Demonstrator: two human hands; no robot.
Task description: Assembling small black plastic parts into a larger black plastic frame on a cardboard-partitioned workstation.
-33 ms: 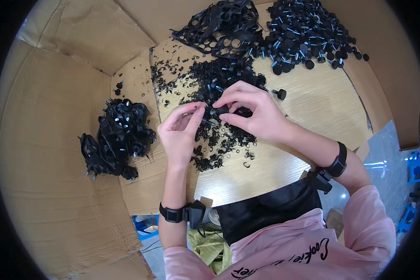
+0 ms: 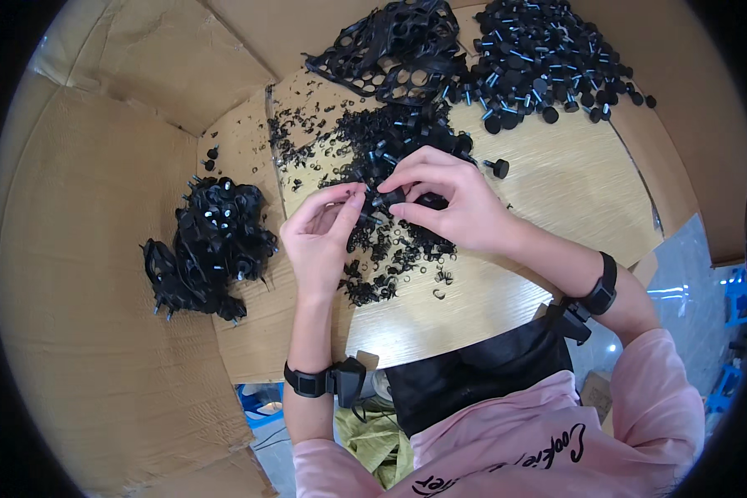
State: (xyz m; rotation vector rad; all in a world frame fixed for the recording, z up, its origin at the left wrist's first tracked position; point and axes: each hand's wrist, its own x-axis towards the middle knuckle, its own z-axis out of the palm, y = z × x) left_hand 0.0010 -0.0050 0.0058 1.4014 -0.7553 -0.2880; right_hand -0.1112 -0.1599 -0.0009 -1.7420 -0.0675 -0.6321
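While both hands met above the middle of the wooden table (image 2: pixel 556 191), the person worked on one small black part (image 2: pixel 388 199). The left hand (image 2: pixel 322 236) had its thumb and forefinger pinched close to this part, and the right hand (image 2: pixel 444 199) gripped it from the other side with curled fingers. What exactly the left fingertips held was too small to tell. The part was in the air, just above a loose heap of black trimmings (image 2: pixel 382 249) that lay on the table. To my judgement, the step in hand was the cleaning or separating of this single piece. A next move would call for a fine pull with the fingertips while the right hand kept the piece steady. A pile of round black knobs with pins (image 2: pixel 548 58) lay at the far right. Perforated black sheets (image 2: pixel 398 46) lay beside it, and a tangled black bundle (image 2: pixel 207 249) rested on cardboard (image 2: pixel 100 274) at the left.
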